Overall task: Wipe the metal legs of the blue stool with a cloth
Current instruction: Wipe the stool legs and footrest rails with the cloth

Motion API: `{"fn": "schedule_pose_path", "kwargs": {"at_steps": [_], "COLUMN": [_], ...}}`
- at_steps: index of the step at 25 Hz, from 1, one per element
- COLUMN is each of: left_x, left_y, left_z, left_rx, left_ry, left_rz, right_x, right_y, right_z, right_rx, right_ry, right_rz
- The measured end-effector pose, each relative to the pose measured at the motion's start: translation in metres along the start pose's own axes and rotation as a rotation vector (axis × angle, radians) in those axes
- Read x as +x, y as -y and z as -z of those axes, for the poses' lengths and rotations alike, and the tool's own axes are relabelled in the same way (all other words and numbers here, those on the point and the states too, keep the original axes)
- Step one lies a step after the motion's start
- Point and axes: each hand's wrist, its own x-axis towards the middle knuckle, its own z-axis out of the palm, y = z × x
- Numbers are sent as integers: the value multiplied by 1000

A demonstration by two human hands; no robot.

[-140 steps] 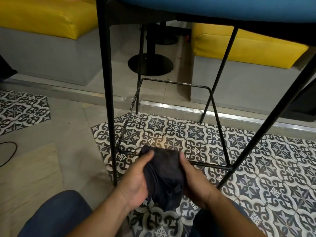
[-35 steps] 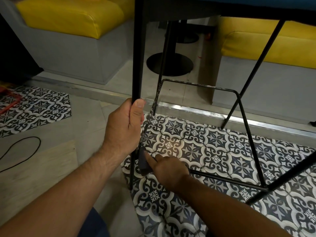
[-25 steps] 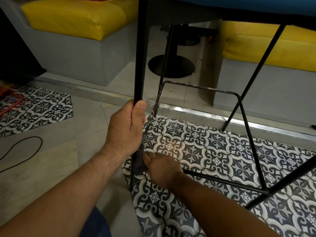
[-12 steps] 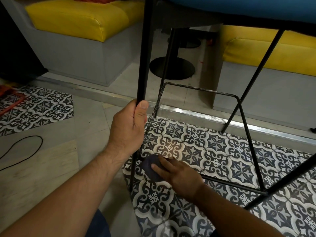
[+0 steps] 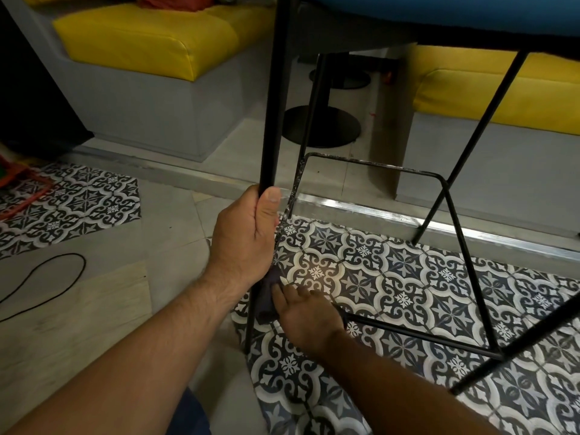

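Tiled floor | left hand curled round stool leg | right hand, fingers flat, presses cloth lower on leg | best: wrap cloth round; stroke full length

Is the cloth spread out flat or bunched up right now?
Bunched up: the dark cloth sits wadded against the stool's front leg, pressed there by the right hand.
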Motion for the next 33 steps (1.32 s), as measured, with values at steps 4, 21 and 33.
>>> {"fn": "schedule_pose_path", "kwargs": {"at_steps": [4,21,33], "left_x": [0,-2,-33], "left_y": [-2,1,62], "left_z": [-1,-1,18], "left_rx": [1,2,-74], "left_ry": [-3,-39,-126], "left_rz": [5,8,435], "right_x": [-20,-77,-25], "right_y": [-20,-63,-26], "right_z": [-1,14,82], "right_rx": [28,101,1220], "right_ry": [57,-124,-20], "right_rz": [145,155,-310]}}
